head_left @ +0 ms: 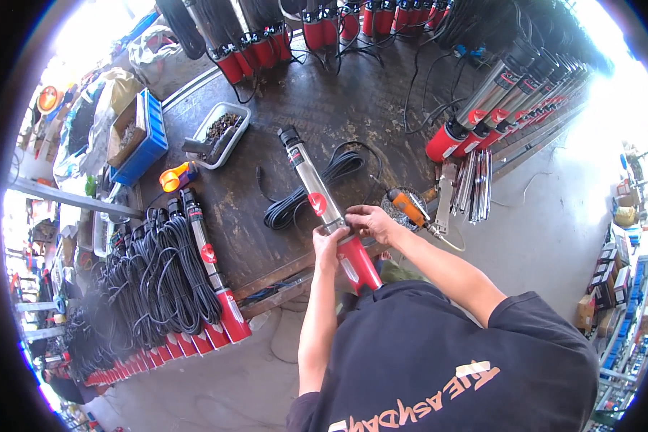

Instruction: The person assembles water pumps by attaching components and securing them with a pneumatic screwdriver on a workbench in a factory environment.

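A long submersible pump (pixel 310 177) lies slantwise over the table's near edge, with a black cap at the far end, a silver middle and a red lower part toward my body. My left hand (pixel 328 246) is closed round it where silver meets red. On the other side of that joint, my right hand (pixel 371 222) has its fingers bent against the pump; whether a small part is between them is hidden. Beyond the pump lies a coiled black cable (pixel 344 166). An orange power driver (pixel 407 209) rests to the right of my right hand.
A white tray (pixel 246 114) of small metal parts and a blue bin (pixel 150 147) are at the left. An orange-and-yellow tool (pixel 173 178) lies near them. Finished-looking pumps line the left (pixel 207 252), back (pixel 315 30) and right (pixel 500 93). Metal strips (pixel 474 187) hang at the right edge.
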Tool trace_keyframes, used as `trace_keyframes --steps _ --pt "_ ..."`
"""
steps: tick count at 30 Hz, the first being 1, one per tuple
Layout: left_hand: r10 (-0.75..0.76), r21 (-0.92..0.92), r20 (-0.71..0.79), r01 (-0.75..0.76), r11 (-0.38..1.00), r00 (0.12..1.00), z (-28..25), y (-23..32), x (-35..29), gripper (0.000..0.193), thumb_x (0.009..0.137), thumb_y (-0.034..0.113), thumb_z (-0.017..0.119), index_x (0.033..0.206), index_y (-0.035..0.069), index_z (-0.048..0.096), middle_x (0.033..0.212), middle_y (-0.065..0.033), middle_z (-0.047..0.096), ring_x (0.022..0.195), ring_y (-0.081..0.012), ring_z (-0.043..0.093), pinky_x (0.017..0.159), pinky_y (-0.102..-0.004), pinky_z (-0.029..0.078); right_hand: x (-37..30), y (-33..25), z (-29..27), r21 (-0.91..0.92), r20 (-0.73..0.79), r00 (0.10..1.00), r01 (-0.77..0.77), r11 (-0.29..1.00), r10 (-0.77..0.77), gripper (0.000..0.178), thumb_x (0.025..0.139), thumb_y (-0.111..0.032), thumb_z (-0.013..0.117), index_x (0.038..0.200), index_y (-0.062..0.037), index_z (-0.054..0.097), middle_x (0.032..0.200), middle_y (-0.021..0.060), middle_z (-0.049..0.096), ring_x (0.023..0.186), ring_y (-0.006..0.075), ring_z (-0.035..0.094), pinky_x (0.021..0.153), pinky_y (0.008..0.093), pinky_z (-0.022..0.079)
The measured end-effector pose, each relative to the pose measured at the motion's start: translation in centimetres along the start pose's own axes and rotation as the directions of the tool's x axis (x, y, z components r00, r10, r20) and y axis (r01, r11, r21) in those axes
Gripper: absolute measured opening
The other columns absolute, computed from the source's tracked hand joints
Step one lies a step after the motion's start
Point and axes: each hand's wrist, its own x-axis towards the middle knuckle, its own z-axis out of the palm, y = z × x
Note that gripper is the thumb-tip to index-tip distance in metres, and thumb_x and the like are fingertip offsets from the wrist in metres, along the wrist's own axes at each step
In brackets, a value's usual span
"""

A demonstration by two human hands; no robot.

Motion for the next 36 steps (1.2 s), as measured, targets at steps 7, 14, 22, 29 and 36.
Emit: trace_keyframes --steps 7,14,22,29,36 --pt "-0.013 -0.015 -0.037 0.013 1.000 0.999 -0.2 -0.5 0.2 0.068 0.070 0.005 0.083 0.126 0.001 0.044 0.100 -0.0111 0.064 0.078 -0.0207 0.068 0.056 -0.0323 0.056 2.0 0.7 -6.8 0.876 -0.322 0.908 0.177 0.449 0.270 0.038 0.098 -0.041 0.064 0.102 -0.0032 0.063 0.090 0.0124 0.072 0.071 0.0145 0.070 0.046 0.0165 0.050" --pt "-0.013 -0.010 -0.007 0.013 1.000 1.000 1.0 -0.7 0.7 0.055 0.070 0.006 0.082 0.117 0.004 0.051 0.091 -0.0083 0.064 0.061 -0.0184 0.065 0.037 -0.0264 0.042 4.1 0.5 -7.0 0.886 -0.461 0.836 0.416 0.205 0.297 0.038 0.098 -0.039 0.061 0.111 -0.0041 0.054 0.086 0.0092 0.067 0.069 0.0179 0.069 0.052 0.0235 0.058" --pt "-0.049 -0.032 0.016 0.049 0.998 0.999 0.1 -1.3 0.8 0.056 0.072 0.003 0.078 0.120 0.003 0.049 0.093 -0.0095 0.065 0.066 -0.0205 0.067 0.047 -0.0280 0.052 -8.1 -6.2 0.1 0.641 -0.677 0.735 0.612 0.463 -0.036 0.028 0.091 -0.029 0.073 0.100 -0.0052 0.059 0.079 0.0052 0.064 0.065 0.0133 0.065 0.057 0.0218 0.053" --pt "-0.097 -0.025 0.021 0.098 0.995 0.995 -0.8 -0.8 1.2 0.060 0.072 0.003 0.078 0.123 0.002 0.047 0.096 -0.0126 0.064 0.073 -0.0236 0.070 0.059 -0.0336 0.060 -12.3 -8.4 3.0 -0.376 -0.460 0.038 0.897 0.234 -0.887 0.061 0.087 -0.034 0.079 0.130 0.0015 0.055 0.110 0.0094 0.065 0.082 0.0141 0.055 0.072 0.0290 0.046" --pt "-0.082 -0.013 0.017 0.082 0.997 0.997 -0.8 -1.1 1.6 0.071 0.068 0.006 0.083 0.126 0.002 0.043 0.098 -0.0124 0.062 0.075 -0.0231 0.069 0.060 -0.0375 0.061 -9.6 -9.8 6.5 -0.023 -0.386 -0.014 1.000 -0.006 -0.922 0.057 0.082 -0.007 0.052 0.137 0.0050 0.045 0.142 0.0244 0.050 0.135 0.0320 0.049 0.118 0.0443 0.034"
